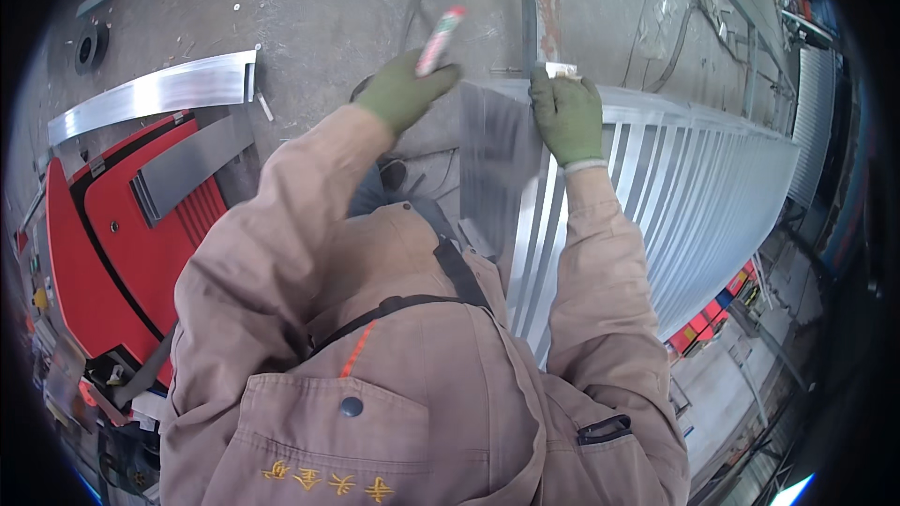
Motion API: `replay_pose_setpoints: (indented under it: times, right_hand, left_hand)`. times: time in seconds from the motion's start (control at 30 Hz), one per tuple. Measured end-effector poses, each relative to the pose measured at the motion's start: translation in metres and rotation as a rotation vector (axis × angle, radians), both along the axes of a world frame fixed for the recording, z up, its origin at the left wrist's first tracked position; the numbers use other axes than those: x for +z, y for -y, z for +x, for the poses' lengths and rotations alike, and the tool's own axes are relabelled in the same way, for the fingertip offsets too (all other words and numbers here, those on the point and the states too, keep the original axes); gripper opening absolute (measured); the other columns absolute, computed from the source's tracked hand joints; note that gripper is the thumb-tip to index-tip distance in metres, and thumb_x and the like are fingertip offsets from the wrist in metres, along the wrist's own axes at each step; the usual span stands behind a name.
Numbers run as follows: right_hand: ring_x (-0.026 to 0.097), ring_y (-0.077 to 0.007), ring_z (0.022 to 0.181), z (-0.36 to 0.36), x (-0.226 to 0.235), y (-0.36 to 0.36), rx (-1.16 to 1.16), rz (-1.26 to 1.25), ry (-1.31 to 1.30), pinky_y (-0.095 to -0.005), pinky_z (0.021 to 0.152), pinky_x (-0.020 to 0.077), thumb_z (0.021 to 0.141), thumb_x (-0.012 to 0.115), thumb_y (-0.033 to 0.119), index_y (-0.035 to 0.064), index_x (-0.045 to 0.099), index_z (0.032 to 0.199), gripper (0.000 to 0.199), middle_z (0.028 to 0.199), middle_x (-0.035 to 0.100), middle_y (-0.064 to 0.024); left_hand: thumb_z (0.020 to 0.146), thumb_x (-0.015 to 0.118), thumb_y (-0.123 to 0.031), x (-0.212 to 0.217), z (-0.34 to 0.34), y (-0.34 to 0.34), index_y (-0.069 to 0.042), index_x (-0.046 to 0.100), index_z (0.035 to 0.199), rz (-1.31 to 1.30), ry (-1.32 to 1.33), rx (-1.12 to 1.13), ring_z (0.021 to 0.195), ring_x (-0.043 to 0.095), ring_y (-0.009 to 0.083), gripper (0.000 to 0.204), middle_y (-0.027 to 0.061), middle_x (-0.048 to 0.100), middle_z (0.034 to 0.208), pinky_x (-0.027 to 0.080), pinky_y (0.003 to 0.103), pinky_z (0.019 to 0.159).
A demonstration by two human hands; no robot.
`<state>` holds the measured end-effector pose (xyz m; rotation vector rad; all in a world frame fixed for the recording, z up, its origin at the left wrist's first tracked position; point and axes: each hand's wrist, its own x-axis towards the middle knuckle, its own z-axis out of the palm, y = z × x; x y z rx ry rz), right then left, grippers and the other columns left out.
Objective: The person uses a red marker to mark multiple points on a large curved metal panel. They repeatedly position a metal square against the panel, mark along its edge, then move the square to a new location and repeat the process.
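Note:
My left hand (pixel 405 96), in a green glove, is closed around a marker-like stick (pixel 441 37), white with green marks and a red end, pointing up and away. My right hand (pixel 568 120), gloved in green too, is closed at the near corner of a slatted metal panel (pixel 689 192). A small white piece (pixel 561 69) shows at its fingertips; its kind is unclear. Just left of that hand is a grey metal sheet (pixel 492 136), blurred; whether the hand touches it I cannot tell.
Left of me stands a red metal cabinet (pixel 122 234) with grey metal strips (pixel 197 169) lying on it. A long shiny strip (pixel 155 94) is beyond. A steel frame bar (pixel 547 9) runs away from my right hand. Cables and scraps lie on the concrete floor (pixel 347 0).

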<state>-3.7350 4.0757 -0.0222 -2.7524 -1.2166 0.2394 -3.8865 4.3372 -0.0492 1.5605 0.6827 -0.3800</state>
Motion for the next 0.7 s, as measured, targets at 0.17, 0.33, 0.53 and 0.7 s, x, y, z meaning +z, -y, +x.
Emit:
replay_pose_setpoints:
  times: [0.17,0.33,0.53,0.7]
  right_hand:
    - [0.071,-0.0362,0.094,-0.030,-0.008,-0.004,0.021,0.268,0.157,-0.0578,0.107,0.0488,0.110,0.056,0.036,0.0130,0.079,0.102,0.034,0.096,0.076,-0.0111]
    - [0.071,-0.0387,0.081,-0.030,-0.017,-0.001,-0.076,0.293,0.184,-0.0585,0.106,0.0489,0.110,0.056,0.036,0.0073,0.078,0.082,0.045,0.080,0.074,-0.0160]
    - [0.065,-0.0461,0.074,-0.034,-0.019,-0.006,-0.166,0.257,0.184,-0.0549,0.077,0.0497,0.113,0.053,0.047,0.0002,0.077,0.081,0.062,0.074,0.070,-0.0240]
    - [0.062,-0.0422,0.069,-0.039,-0.024,0.002,-0.229,0.347,0.175,-0.0542,0.077,0.0488,0.113,0.055,0.039,0.0029,0.076,0.074,0.057,0.068,0.069,-0.0184]
  left_hand:
    - [0.098,0.074,-0.057,-0.029,0.050,0.080,-0.001,0.075,0.118,-0.103,0.167,-0.078,0.092,0.068,0.0237,0.059,0.0129,0.075,0.098,0.053,0.040,0.086]
    - [0.101,0.065,-0.054,-0.059,0.048,0.119,-0.004,0.075,0.128,-0.109,0.250,0.081,0.106,0.075,0.0438,0.058,0.0263,0.078,0.115,0.056,0.050,0.096]
    - [0.106,0.055,-0.055,-0.055,0.039,0.118,-0.008,0.075,0.128,0.167,0.406,0.027,0.110,0.073,0.0474,0.056,0.0263,0.078,0.115,0.056,0.053,0.097]
    - [0.101,0.060,-0.063,-0.062,0.034,0.130,-0.002,0.075,0.119,0.190,0.374,0.060,0.102,0.076,0.0411,0.065,0.0226,0.078,0.104,0.057,0.049,0.094]
